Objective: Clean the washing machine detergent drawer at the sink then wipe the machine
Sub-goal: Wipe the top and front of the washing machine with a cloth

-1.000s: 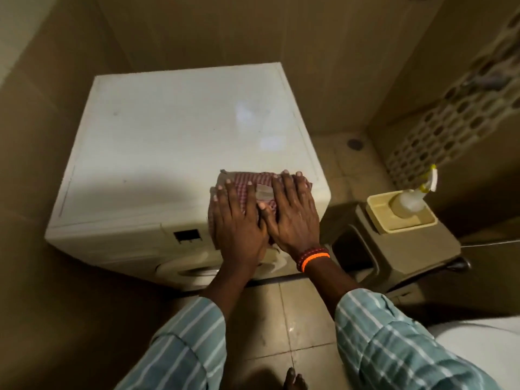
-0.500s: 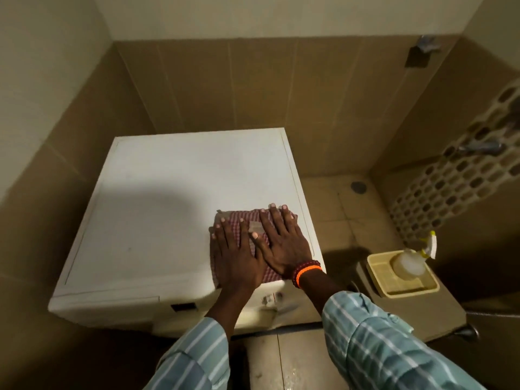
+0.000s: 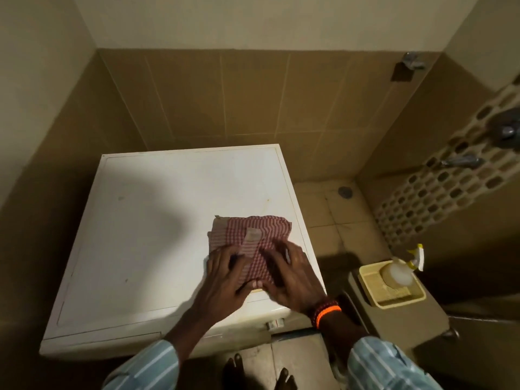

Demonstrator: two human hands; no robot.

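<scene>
- The washing machine (image 3: 174,235) stands in the tiled corner, its white top panel facing up; the folded red-checked cloth (image 3: 250,240) lies on the near right part of that top, close to the right edge.
- The left hand (image 3: 225,280) presses down on the cloth's near left corner with fingers spread and slightly curled, gripping nothing, only pinning the fabric flat.
- The right hand (image 3: 292,280), with an orange bracelet (image 3: 327,313) at the wrist, lies on the cloth's near right side, fingers also loosely spread; it looks blurred, so exactly how it holds the fabric I cannot tell.
- The step in hand reads as wiping the machine's top. To do it well, keep both palms flat so the whole pad of cloth bears on the panel, not only the fingertips.
- Work in overlapping passes from the right edge across to the left, where small dark specks show on the panel.
- Keep the folds together; a loose corner would drag and smear.
- Mind the right edge: the cloth could slip off toward the floor (image 3: 329,215).
- A spray bottle (image 3: 399,270) lies in a yellow tray (image 3: 416,298) to the right, well apart, ready if the marks need wetting.
- No detergent drawer or sink shows here.
</scene>
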